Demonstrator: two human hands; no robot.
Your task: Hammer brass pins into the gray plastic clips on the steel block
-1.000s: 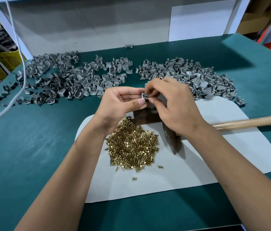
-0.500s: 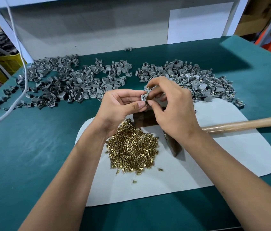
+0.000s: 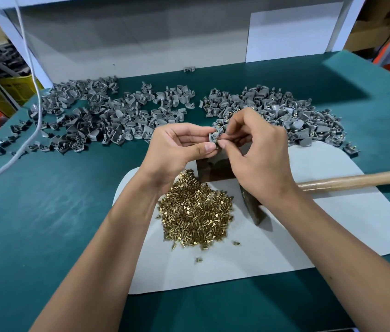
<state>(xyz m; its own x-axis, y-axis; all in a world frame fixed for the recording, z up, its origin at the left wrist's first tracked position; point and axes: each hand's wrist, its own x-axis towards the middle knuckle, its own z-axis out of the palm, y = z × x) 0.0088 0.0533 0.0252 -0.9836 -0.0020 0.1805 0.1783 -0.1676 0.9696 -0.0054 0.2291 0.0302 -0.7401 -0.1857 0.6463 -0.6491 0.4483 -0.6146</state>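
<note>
My left hand (image 3: 179,149) pinches a gray plastic clip (image 3: 214,137) in the air above the dark steel block (image 3: 213,170). My right hand (image 3: 258,152) meets it from the right, thumb and forefinger closed at the clip; a pin between them is too small to make out. A heap of brass pins (image 3: 195,212) lies on the white mat (image 3: 321,224) under my left wrist. The hammer lies on the mat, its head (image 3: 252,212) under my right wrist and its wooden handle (image 3: 357,179) pointing right.
Gray clips lie in two spreads on the green table: a wide one (image 3: 98,118) at the back left, another (image 3: 292,113) at the back right with brass showing in some. A white cable (image 3: 31,75) hangs at the left. A gray back panel (image 3: 141,44) closes the table's far side.
Both hands stay together over the block with the clip; my fingers have shifted slightly on it. The view has tilted a little. Nothing else has moved.
</note>
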